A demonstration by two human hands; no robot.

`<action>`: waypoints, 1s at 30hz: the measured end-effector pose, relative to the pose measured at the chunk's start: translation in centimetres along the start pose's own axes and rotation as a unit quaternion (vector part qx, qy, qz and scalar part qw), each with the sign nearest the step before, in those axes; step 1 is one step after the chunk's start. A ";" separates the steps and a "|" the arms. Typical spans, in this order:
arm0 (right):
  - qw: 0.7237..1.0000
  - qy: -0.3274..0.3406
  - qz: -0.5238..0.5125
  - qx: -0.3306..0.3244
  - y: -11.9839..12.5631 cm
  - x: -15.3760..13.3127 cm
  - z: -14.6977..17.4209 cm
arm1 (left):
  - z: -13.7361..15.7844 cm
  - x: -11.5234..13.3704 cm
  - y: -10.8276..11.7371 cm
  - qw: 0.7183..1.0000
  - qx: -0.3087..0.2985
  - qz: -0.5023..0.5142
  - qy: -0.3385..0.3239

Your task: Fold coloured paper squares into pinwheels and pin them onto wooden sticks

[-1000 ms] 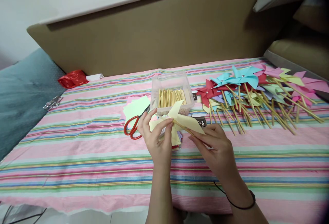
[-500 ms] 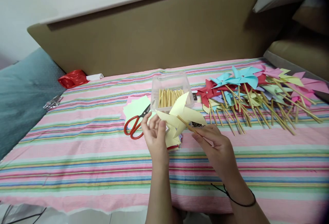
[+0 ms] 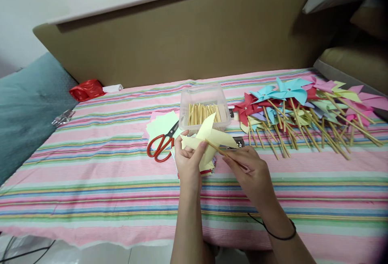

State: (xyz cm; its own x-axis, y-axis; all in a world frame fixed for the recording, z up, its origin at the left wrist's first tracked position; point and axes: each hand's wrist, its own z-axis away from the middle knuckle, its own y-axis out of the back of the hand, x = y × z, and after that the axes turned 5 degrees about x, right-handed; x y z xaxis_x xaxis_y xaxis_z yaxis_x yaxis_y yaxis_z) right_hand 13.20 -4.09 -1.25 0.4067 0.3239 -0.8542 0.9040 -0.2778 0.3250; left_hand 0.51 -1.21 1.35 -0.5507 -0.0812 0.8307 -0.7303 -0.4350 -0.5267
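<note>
A pale yellow paper pinwheel (image 3: 222,138) on a thin wooden stick (image 3: 216,148) is held up in front of me. My right hand (image 3: 250,171) pinches the stick below the blades. My left hand (image 3: 190,157) grips the pinwheel near its centre, the thumb at the stick's top end and the other fingers behind the paper. Beneath the pinwheel lies a stack of coloured paper (image 3: 208,171), partly covered by my left hand. Red-handled scissors (image 3: 163,145) rest beside that hand on pale green paper sheets (image 3: 163,123).
Behind the pinwheel stands a clear plastic box (image 3: 203,91) of wooden sticks (image 3: 201,114). Finished pinwheels (image 3: 289,89) are heaped at the right. A red plastic bag (image 3: 87,90) and a crumpled silvery packet (image 3: 63,118) lie at the far left on the striped cloth (image 3: 106,191).
My left hand has closed on the pinwheel's centre, its thumb now at the stick's top. The pinwheel and my right hand have shifted slightly left.
</note>
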 end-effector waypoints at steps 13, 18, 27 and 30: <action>0.999 0.028 0.021 0.007 0.0 -0.2 -0.1 | -0.2 -0.1 0.0 0.999 0.008 -0.017 -0.029; 0.999 0.041 0.032 0.010 0.0 -0.3 -0.1 | -0.3 -0.2 0.2 0.999 0.002 -0.027 -0.026; 0.993 0.095 0.070 0.032 0.1 -0.1 -0.1 | -0.3 -0.1 0.3 0.999 0.000 -0.037 -0.033; 0.990 0.107 0.079 0.044 0.1 -0.1 -0.2 | -0.4 -0.1 0.5 0.998 -0.001 -0.037 -0.042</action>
State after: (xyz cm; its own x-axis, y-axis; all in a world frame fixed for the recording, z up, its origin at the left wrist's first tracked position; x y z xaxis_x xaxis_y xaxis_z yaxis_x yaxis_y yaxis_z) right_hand 13.29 -4.00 -1.09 0.5691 0.4514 -0.6873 0.8158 -0.4150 0.4028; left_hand 0.05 -1.06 0.92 -0.4592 -0.1230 0.8798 -0.7685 -0.4417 -0.4629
